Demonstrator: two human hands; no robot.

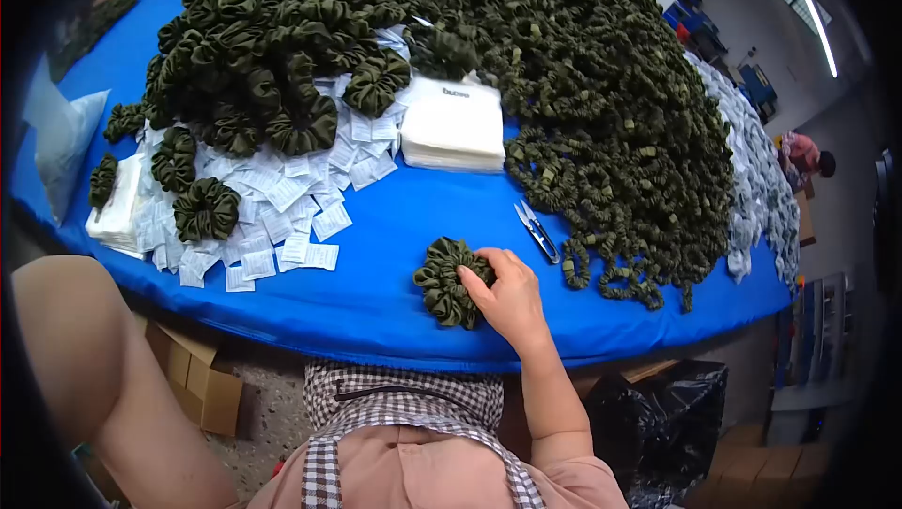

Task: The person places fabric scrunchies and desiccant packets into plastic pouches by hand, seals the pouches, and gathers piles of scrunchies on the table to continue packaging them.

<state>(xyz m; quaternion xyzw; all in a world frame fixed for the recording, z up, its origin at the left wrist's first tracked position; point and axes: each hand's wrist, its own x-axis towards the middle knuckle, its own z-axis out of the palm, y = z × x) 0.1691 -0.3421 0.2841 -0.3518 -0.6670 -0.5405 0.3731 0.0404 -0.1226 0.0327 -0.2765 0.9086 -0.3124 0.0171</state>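
Note:
My right hand [507, 298] grips a dark green scrunchie [443, 284] near the front edge of the blue-covered table, thumb and fingers closed on its right side. Of my left side only the bent arm [70, 359] shows; the hand is outside the view. Thread snips [537, 231] lie to the right, beyond my right hand. Behind the held scrunchie stands a stack of white printed bags [453, 129]. Many small white packets [282, 194] are spread to its left, with several large scrunchies [207, 209] lying on and around them.
A big heap of small green scrunchies [611, 115] covers the right and back of the table. Larger scrunchies [244, 30] are piled at back left. Another white stack [117, 208] stands at left. Below are a cardboard box [211, 396] and black plastic bag [658, 424]. A person [803, 154] is far right.

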